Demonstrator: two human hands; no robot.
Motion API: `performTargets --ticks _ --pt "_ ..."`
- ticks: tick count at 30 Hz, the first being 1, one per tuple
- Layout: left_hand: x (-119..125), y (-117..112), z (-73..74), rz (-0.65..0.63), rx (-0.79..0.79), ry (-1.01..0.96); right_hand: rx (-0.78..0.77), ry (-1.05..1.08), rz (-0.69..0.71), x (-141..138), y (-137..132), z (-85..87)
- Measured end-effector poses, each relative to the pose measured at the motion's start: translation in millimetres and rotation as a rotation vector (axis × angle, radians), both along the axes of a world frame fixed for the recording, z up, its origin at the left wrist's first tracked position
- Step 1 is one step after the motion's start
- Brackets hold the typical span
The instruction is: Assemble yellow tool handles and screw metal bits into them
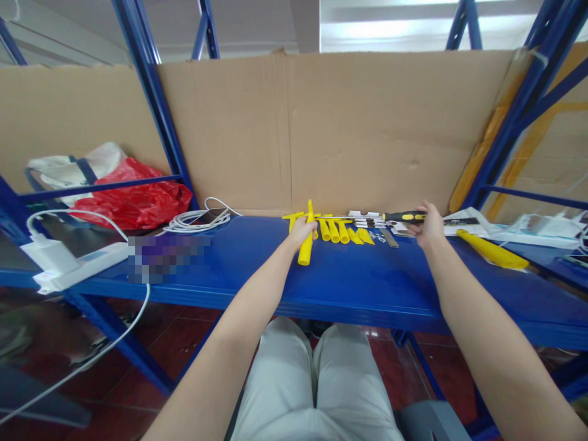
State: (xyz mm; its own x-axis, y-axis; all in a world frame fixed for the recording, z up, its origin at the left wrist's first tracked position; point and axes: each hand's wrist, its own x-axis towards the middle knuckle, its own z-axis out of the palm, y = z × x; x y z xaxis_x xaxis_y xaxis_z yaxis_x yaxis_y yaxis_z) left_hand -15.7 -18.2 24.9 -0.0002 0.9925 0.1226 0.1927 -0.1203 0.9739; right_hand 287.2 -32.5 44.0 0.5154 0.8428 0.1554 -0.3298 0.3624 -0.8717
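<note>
My left hand (301, 231) is closed around a yellow T-shaped plastic handle (304, 251), which it holds upright over the blue shelf. In my right hand (430, 228) is a screwdriver (403, 217) with a black and yellow grip. Its long shaft points left and reaches the top part of the yellow piece; whether the tip touches a screw is too small to tell. Between my hands lie several more yellow handles (334, 231), flat yellow pieces (365, 236), small metal parts (379, 237) that look like screws, and a grey metal strip (390, 239).
A tall cardboard sheet (367, 135) stands behind the blue shelf (358, 282). To the left are a white power strip (96, 263), coiled white cable (197, 219) and a red plastic bag (138, 196). A yellow object (493, 250) and white packaging (473, 222) lie to the right.
</note>
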Motion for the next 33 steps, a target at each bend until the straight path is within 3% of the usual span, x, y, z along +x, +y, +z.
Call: performTargets --ticks 4,10,14,19,25,33 --pt "-0.6 0.7 -0.9 0.003 -0.002 -0.009 -0.022 -0.012 -0.116 -0.8 3.1 -0.6" --pt "-0.5 -0.1 -0.6 0.004 -0.005 -0.032 0.056 0.042 0.023 6.4 6.3 0.8" --pt "-0.4 -1.1 0.0 0.013 -0.001 -0.025 -0.009 0.031 -0.02 3.4 3.5 -0.4" --pt "-0.4 -1.6 0.6 0.018 0.005 -0.018 0.024 0.004 -0.121 -4.3 0.8 2.4" --pt "-0.8 -0.4 -0.1 0.028 0.012 -0.02 0.001 0.025 -0.01 -0.9 -0.2 4.0" --pt "-1.6 0.9 -0.5 0.016 -0.013 -0.028 0.004 -0.05 -0.029 -3.0 -1.6 2.0"
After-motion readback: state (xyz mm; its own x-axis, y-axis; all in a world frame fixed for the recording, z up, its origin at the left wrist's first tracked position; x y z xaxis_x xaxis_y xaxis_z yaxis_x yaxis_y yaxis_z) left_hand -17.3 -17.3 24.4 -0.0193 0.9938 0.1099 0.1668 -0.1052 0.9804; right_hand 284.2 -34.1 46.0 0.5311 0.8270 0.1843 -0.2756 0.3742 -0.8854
